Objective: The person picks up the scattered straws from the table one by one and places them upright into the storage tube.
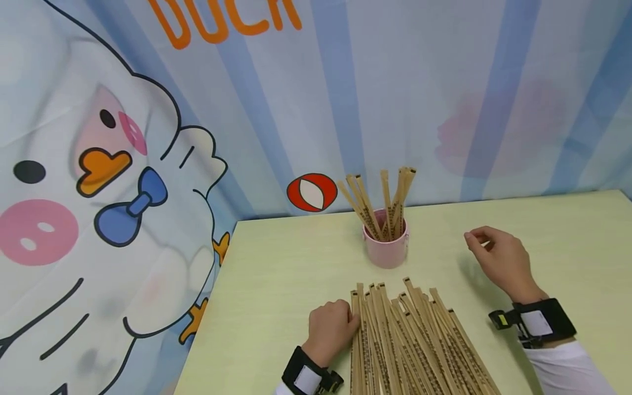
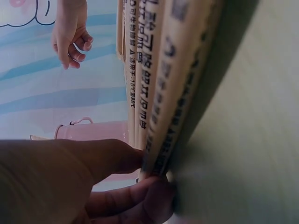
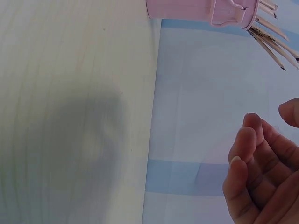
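Note:
A pile of paper-wrapped drinking straws (image 1: 419,345) lies on the table, side by side, with dark printing along the wrappers. At its left edge my left hand (image 1: 329,329) pinches a wrapped straw (image 2: 163,116) between thumb and fingers, as the left wrist view shows. Beyond the pile stands a small pink bucket (image 1: 387,254), holding several wrapped straws (image 1: 365,203) that lean out over its rim. My right hand (image 1: 503,262) hovers above the table to the right of the bucket, fingers loosely curled and holding nothing; its bare palm (image 3: 275,196) shows in the right wrist view.
The pale yellow table (image 1: 266,285) runs back to a blue striped backdrop (image 1: 405,99) printed with a cartoon duck (image 1: 163,285). Each wrist wears a black strap (image 1: 545,321) with a small device on it.

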Tool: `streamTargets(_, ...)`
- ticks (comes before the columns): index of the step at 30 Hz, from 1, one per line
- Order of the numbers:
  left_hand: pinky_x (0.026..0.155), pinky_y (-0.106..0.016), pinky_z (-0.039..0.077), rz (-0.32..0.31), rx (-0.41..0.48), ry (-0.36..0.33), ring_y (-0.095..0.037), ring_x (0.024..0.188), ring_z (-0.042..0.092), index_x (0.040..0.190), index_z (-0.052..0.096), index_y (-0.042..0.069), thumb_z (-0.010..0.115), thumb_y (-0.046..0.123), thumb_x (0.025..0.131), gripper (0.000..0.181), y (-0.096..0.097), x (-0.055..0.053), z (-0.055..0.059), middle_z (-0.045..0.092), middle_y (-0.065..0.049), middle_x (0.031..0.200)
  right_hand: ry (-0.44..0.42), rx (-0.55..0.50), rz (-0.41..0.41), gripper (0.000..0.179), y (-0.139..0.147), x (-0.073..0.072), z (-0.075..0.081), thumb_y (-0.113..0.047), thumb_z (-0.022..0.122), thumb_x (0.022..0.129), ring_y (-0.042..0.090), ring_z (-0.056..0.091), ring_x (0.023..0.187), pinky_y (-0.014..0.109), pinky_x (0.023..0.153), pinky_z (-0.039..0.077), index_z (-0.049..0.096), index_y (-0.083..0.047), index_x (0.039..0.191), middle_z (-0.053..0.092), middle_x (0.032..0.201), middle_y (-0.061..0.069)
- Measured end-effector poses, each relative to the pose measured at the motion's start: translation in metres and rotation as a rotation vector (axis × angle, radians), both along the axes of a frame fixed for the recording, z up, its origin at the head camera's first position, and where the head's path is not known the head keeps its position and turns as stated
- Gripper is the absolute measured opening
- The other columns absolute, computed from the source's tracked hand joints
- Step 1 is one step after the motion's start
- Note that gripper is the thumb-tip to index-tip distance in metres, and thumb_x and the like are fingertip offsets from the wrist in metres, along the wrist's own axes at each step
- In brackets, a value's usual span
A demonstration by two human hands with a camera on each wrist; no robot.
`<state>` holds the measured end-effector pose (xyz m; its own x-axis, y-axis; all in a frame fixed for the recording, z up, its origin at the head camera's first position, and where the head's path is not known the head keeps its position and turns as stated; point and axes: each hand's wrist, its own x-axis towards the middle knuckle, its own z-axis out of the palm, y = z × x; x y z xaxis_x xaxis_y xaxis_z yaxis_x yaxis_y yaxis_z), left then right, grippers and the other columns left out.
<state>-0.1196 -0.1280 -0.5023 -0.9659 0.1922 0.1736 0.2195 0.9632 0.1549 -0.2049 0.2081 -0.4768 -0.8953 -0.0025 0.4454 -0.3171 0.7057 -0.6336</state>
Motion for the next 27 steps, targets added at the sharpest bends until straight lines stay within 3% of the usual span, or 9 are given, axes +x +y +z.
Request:
streamTargets(11, 0.034, -0.022, 0.02, 0.02, 0.068, -0.027, -0.006, 0.036, 0.033, 0.05, 0.039, 0.022, 0.064, 0.026, 0.081, 0.04, -0.004, -0.003, 0.004, 0.033, 0.011, 0.043, -0.023, 0.003, -0.016, 0.028, 0.0, -0.001, -0.001, -0.026, 0.056, 0.095, 0.028, 0.059, 0.068, 0.033, 0.052, 0.041, 0.067, 0.0, 0.101, 0.068, 0.084, 0.016)
streamTargets(17, 0.035, -0.019, 0.015, 0.022, 0.125, 0.063, -0.005, 0.037, 0.028, 0.054, 0.04, 0.021, 0.062, 0.023, 0.083, 0.038, -0.011, -0.008, 0.017, 0.03, 0.011, 0.046, -0.025, 0.001, -0.012, 0.031, 0.0, -0.002, -0.002, -0.028, 0.055, 0.095, 0.027, 0.059, 0.067, 0.033, 0.051, 0.041, 0.067, 0.0, 0.102, 0.068, 0.083, 0.016)
streamTargets(27, 0.037, -0.018, 0.024, 0.034, 0.242, 0.175, -0.002, 0.041, 0.038, 0.065, 0.054, 0.021, 0.061, 0.03, 0.089, 0.026, -0.014, -0.018, 0.045, 0.045, 0.012, 0.051, -0.037, 0.005, -0.01, 0.031, -0.001, -0.002, -0.003, -0.028, 0.056, 0.095, 0.028, 0.06, 0.068, 0.033, 0.052, 0.042, 0.067, 0.0, 0.102, 0.068, 0.085, 0.016)
